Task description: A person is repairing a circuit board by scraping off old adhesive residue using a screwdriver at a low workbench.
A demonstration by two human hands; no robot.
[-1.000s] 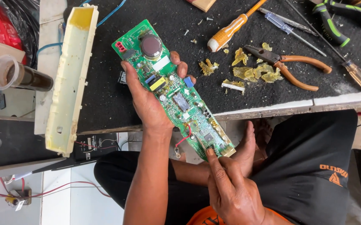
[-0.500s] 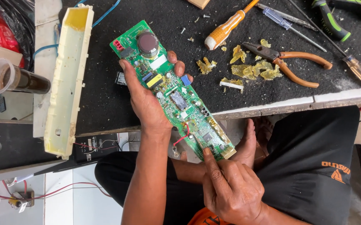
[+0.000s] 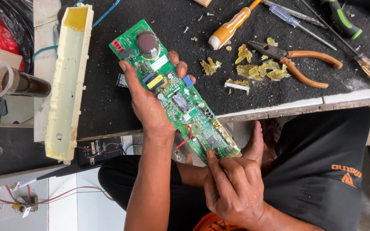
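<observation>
Circuit board lying slantwise, running 11 to 5 o'clock above lap, over table edge. Left hand clasping its upper half, fingers curled round edges. Right hand half-closed, pinching lower corner, index fingertip pressing there. Best keeping grip on edges, off components, board steady while picking.

Daylit workbench topped in black matting, pale worn front edge running right; lower dark shelf with round hole at left edge; white tiled floor below, wires trailing.
</observation>
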